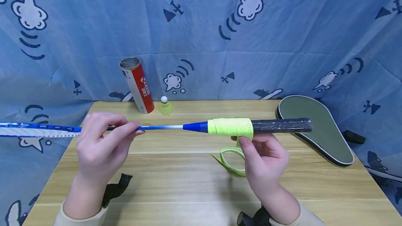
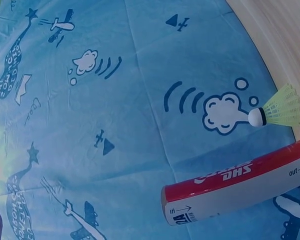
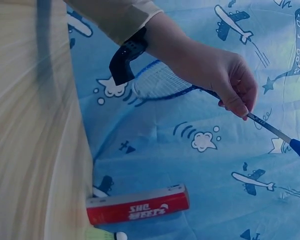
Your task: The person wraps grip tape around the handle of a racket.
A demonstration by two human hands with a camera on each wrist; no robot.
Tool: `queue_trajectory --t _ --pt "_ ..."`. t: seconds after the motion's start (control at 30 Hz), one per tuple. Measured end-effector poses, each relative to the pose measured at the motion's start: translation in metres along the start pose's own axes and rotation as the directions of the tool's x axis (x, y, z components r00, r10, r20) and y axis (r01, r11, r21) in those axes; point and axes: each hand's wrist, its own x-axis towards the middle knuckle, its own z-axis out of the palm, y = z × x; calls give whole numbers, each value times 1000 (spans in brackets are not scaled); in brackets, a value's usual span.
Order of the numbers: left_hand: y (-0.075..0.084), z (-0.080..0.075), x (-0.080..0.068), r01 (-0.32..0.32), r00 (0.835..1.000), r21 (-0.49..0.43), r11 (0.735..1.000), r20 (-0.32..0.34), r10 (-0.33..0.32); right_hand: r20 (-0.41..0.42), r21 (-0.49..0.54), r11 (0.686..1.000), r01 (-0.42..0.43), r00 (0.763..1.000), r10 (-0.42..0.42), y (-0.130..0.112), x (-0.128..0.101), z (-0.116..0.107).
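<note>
Holding racket (image 1: 163, 127) shaft, tape (image 1: 230, 127) (green) rightward

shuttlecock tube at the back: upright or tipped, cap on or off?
Upright, leaning slightly. The shuttlecock tube stands on the table with its top end open, no cap on it.

left hand (image 1: 100, 142): palm down, fingers curled, tips meeting the thumb in a pinch | right hand (image 1: 265, 159): fingers curled, thumb (image 1: 246, 149) raised above them
</note>
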Motion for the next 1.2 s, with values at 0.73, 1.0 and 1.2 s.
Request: queue_trajectory --t 0.73,1.0,1.2 --pt "-1 -1 2 -46 999 17 999 -25 47 -19 -26 999 -33 999 32 1 -3 -2" --pt "-2 2 0 -50 998 -2 999 -35 50 0 1 999 -53 999 53 1 -3 0" --pt "-2 1 -2 -25 999 17 1000 -27 26 -25 -18 999 -48 999 47 2 -2 1"
